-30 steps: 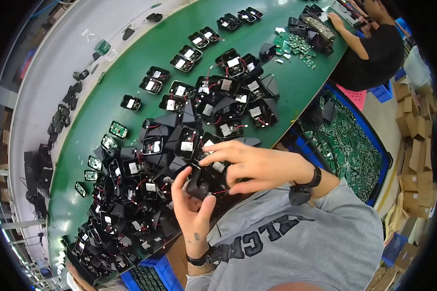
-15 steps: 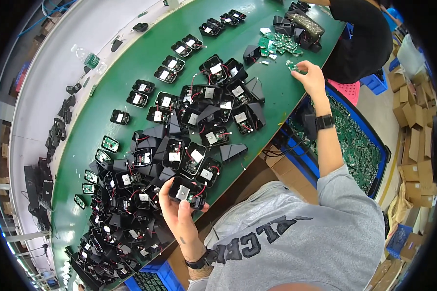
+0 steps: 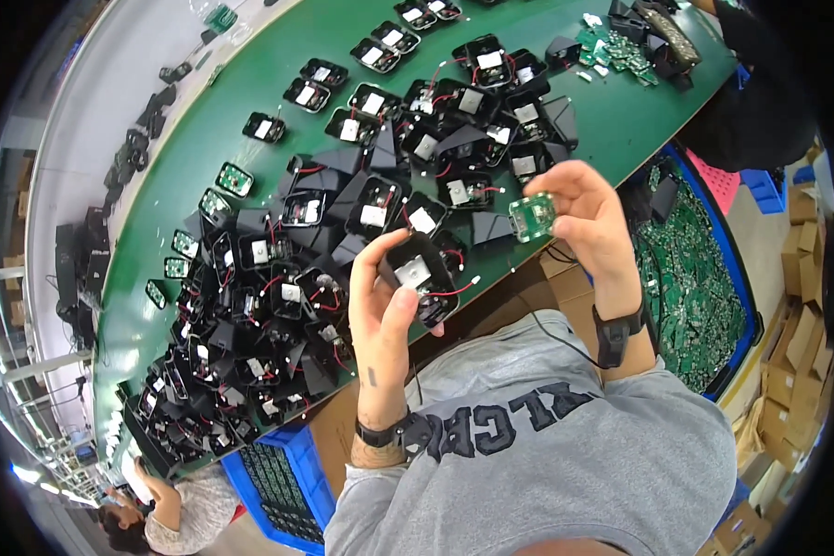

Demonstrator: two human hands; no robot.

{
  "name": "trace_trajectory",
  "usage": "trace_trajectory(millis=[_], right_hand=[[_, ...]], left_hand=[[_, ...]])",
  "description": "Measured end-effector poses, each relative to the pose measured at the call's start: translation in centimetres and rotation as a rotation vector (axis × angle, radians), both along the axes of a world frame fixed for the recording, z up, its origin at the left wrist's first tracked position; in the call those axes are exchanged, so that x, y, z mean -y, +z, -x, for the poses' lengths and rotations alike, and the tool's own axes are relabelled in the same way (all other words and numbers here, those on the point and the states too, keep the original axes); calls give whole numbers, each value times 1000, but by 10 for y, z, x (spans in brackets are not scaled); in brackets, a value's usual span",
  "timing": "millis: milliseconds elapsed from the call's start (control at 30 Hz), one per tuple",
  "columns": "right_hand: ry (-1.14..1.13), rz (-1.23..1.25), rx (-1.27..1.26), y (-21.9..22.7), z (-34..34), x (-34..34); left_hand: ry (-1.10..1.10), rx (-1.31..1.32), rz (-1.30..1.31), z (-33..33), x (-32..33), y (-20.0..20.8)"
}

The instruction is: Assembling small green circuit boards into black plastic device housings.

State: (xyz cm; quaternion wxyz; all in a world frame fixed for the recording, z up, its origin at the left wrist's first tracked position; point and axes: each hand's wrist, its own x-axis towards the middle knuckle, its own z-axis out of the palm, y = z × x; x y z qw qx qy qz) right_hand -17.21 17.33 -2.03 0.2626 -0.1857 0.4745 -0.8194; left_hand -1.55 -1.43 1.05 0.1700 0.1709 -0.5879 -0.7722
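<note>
My left hand (image 3: 380, 301) grips a black plastic housing (image 3: 423, 273) with its open side up, fingers around its edge and thumb across the front. Inside it sits a silvery-white block, and a red wire with a white plug sticks out to the right. Between thumb and fingers of my right hand (image 3: 588, 218) is a green circuit board (image 3: 532, 217), held by its right edge. The board and the housing are apart, the board higher and to the right. A heap of similar black housings (image 3: 296, 208) covers the table just beyond my left hand.
The green table (image 3: 612, 120) curves across the view. Loose green boards (image 3: 613, 51) lie at its far right. A blue bin (image 3: 746, 315) full of boards stands right of me, another blue crate (image 3: 278, 482) below the table's near edge. One person (image 3: 171, 510) sits lower left, another (image 3: 751, 93) upper right.
My right hand has come back from the far right with the circuit board, close to the housing. The left hand still holds the housing, now raised a little. The whole view has shifted.
</note>
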Motion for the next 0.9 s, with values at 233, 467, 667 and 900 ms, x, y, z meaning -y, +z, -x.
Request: trace_trajectory(millis=[233, 467, 667, 900], right_hand=[[220, -71, 121, 7, -28, 25], [321, -33, 180, 2, -30, 30], [393, -101, 138, 7, -32, 34], [122, -245, -205, 9, -43, 46]], left_hand=[[-50, -32, -125, -10, 8, -5], [-96, 1, -159, -11, 10, -11], [-108, 22, -193, -12, 8, -9], [-240, 80, -183, -9, -3, -6]])
